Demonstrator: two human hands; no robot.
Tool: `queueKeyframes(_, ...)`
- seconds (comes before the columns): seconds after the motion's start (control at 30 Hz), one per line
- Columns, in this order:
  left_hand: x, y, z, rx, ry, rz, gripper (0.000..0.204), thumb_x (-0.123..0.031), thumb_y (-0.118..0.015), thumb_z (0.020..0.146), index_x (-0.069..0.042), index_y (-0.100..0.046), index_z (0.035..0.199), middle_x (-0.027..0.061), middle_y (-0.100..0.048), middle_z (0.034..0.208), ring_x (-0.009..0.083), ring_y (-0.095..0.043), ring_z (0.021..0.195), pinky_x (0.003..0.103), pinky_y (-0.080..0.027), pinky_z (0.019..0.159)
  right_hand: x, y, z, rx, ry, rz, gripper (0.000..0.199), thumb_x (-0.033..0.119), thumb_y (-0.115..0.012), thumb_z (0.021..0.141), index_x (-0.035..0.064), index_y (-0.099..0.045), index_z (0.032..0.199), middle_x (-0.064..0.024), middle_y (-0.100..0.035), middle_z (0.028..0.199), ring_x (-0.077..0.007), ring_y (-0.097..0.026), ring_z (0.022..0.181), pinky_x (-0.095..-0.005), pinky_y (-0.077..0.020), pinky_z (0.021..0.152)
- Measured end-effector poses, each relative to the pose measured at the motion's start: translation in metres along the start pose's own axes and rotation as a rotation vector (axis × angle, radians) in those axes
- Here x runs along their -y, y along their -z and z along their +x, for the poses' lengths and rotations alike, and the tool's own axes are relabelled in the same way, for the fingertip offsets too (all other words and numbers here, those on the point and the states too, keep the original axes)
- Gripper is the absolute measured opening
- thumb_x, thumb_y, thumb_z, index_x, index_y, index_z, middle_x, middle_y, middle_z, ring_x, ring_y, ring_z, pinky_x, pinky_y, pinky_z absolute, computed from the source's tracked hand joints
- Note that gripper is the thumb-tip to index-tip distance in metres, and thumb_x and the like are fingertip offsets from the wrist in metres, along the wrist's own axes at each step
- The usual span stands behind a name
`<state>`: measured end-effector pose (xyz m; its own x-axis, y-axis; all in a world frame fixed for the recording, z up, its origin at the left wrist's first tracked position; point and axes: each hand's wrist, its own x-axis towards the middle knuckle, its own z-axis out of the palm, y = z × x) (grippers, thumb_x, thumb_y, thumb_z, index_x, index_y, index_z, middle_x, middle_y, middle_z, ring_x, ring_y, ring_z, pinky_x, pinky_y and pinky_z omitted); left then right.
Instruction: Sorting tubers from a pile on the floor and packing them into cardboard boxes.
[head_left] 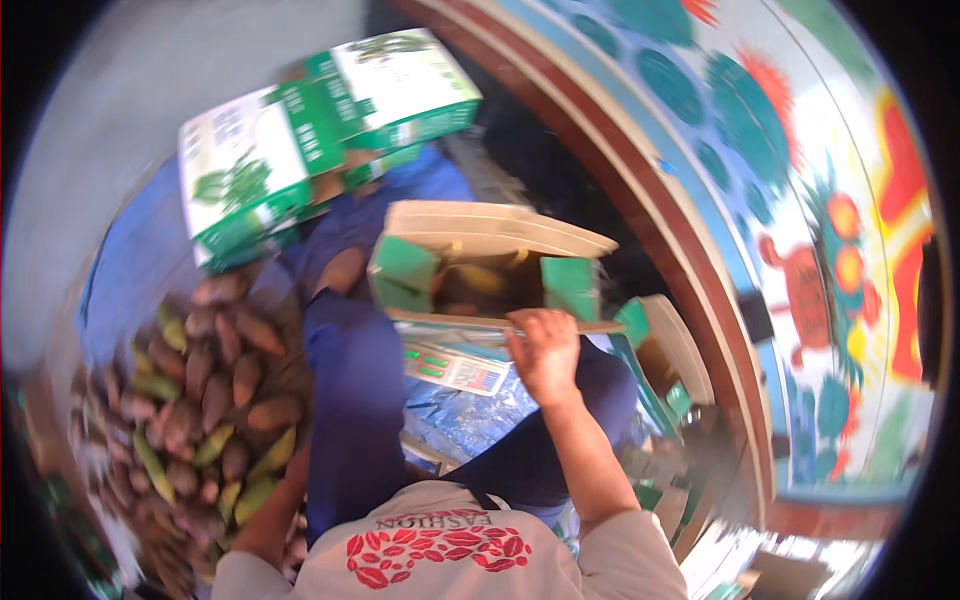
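Observation:
An opened cardboard carton [500, 222] with green inner flaps stands in front of me, tilted a little. In its shadowed inside lies something yellowish with darker shapes that I cannot make out. My right hand [545, 348] has its fingers curled over the carton's near edge. To the left lies a heap of reddish-brown sweet potatoes [198, 372], mixed with yellow-green pieces [152, 466] that look like corn ears in husk. My left forearm reaches down beside this heap. The hand at its end is hidden behind my left leg.
Two closed white-and-green cartons [245, 170] sit ahead on a blue sheet [135, 240]. Another open carton [668, 350] is at the right, by a painted wall [760, 130] with a brown border. Clear plastic and a printed card [455, 368] lie between my legs.

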<state>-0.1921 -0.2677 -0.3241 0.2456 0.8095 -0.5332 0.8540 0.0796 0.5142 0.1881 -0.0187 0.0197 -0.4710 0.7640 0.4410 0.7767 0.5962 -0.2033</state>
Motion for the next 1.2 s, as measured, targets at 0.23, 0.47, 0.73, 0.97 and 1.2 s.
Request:
queueKeyframes(0.23,-0.034,0.070,0.125,0.087,-0.280,0.150,0.054,-0.028,-0.067,0.074,-0.012,-0.051,0.122,0.0168,-0.055,0.120,0.0329,-0.052,0.113,0.041,-0.042,0.094,-0.003,0.015,-0.007,-0.055,-0.047,-0.015,0.019,0.013,-0.070,0.070,0.0076,-0.061,0.085,-0.0062,-0.062,0.086,-0.0258,-0.059,0.081,-0.0393,-0.0439,0.078)
queueKeyframes(0.47,-0.047,0.089,0.162,0.120,-0.339,0.162,0.054,-0.028,-0.068,0.073,-0.012,-0.051,0.121,0.0167,-0.055,0.119,0.0329,-0.052,0.112,0.041,-0.043,0.094,-0.005,0.012,-0.006,-0.045,-0.006,-0.005,0.023,0.015,-0.070,0.070,0.0077,-0.059,0.089,-0.0053,-0.060,0.086,-0.0232,-0.058,0.082,-0.0386,-0.0431,0.080)
queueKeyframes(0.73,-0.028,0.093,0.148,0.090,-0.234,0.086,0.054,-0.028,-0.068,0.073,-0.012,-0.051,0.121,0.0166,-0.055,0.119,0.0329,-0.053,0.112,0.041,-0.043,0.093,-0.001,0.014,0.007,0.005,-0.019,0.016,0.028,0.016,-0.071,0.069,0.0069,-0.059,0.092,-0.0068,-0.061,0.091,-0.0265,-0.057,0.085,-0.0402,-0.0426,0.081)
queueKeyframes(0.97,0.017,0.072,0.057,0.033,0.031,-0.029,0.054,-0.028,-0.068,0.072,-0.012,-0.051,0.121,0.0165,-0.056,0.119,0.0329,-0.053,0.111,0.041,-0.043,0.093,0.033,0.043,0.045,0.003,0.185,0.128,0.038,0.019,-0.072,0.067,0.0029,-0.059,0.099,-0.0102,-0.059,0.098,-0.0281,-0.057,0.087,-0.0428,-0.0441,0.079)
queueKeyframes(1.2,0.020,0.056,0.010,0.064,0.162,-0.080,0.054,-0.028,-0.068,0.072,-0.012,-0.052,0.121,0.0165,-0.056,0.119,0.0329,-0.053,0.111,0.041,-0.043,0.093,0.090,0.082,0.086,0.005,0.439,0.528,0.027,0.027,-0.063,0.084,0.0045,-0.059,0.099,-0.0100,-0.062,0.093,-0.0255,-0.060,0.080,-0.0381,-0.0460,0.071)
